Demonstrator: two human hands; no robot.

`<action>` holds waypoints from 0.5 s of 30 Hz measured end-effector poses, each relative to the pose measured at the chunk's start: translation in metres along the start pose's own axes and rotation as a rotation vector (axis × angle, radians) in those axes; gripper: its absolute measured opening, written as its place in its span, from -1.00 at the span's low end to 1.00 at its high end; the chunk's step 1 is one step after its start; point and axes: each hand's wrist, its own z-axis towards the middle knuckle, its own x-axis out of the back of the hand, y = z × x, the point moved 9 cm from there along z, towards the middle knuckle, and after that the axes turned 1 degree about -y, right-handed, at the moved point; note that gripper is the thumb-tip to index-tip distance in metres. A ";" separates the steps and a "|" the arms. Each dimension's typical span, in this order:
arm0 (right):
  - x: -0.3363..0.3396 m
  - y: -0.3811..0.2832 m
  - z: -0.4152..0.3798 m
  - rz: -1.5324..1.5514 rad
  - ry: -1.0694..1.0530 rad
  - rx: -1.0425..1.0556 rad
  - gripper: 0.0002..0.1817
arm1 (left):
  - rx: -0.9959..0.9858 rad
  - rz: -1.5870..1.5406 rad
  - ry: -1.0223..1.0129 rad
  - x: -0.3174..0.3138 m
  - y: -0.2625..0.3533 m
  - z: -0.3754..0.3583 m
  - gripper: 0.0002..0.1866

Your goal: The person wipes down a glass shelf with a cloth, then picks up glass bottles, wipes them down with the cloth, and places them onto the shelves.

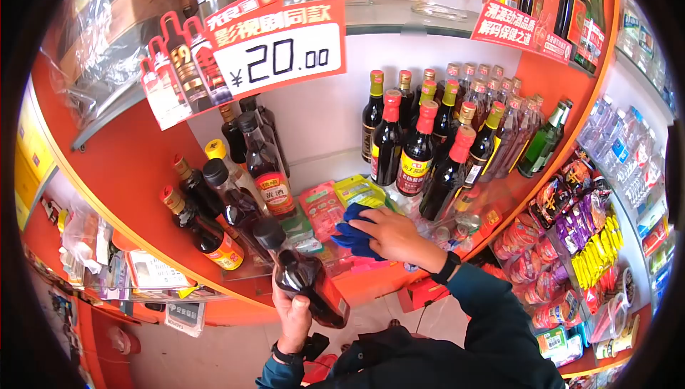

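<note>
My left hand [291, 319] is wrapped round a dark bottle [308, 282] with a black cap, tilted and held in front of the shelf edge. My right hand [401, 238] presses a bunched blue cloth [354, 235] near the front of the glass shelf. Beside the cloth lie a red packet [321, 210] and a yellow-green packet [360, 190]. Left of it stand several bottles, among them a bottle with a red label [272, 183] and a black-capped bottle [232, 193]. Behind the right hand are dark bottles with red caps [416, 153].
A price sign [278, 50] hangs from the upper shelf, with a second red sign [524, 28] to its right. A green bottle [546, 143] stands at the right end. Snack packets [596, 253] fill the shelves at the right. The orange shelf edge [143, 243] curves round in front.
</note>
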 end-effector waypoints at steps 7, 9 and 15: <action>0.024 0.024 -0.030 -0.039 0.121 0.016 -0.45 | -0.195 0.112 0.064 -0.048 0.029 0.058 0.05; 0.025 0.024 -0.031 -0.029 0.156 0.037 -0.44 | -0.262 0.112 0.033 -0.066 0.032 0.078 -0.10; 0.026 0.029 -0.033 0.015 0.234 0.064 -0.45 | -0.361 0.155 0.039 -0.106 0.019 0.134 -0.29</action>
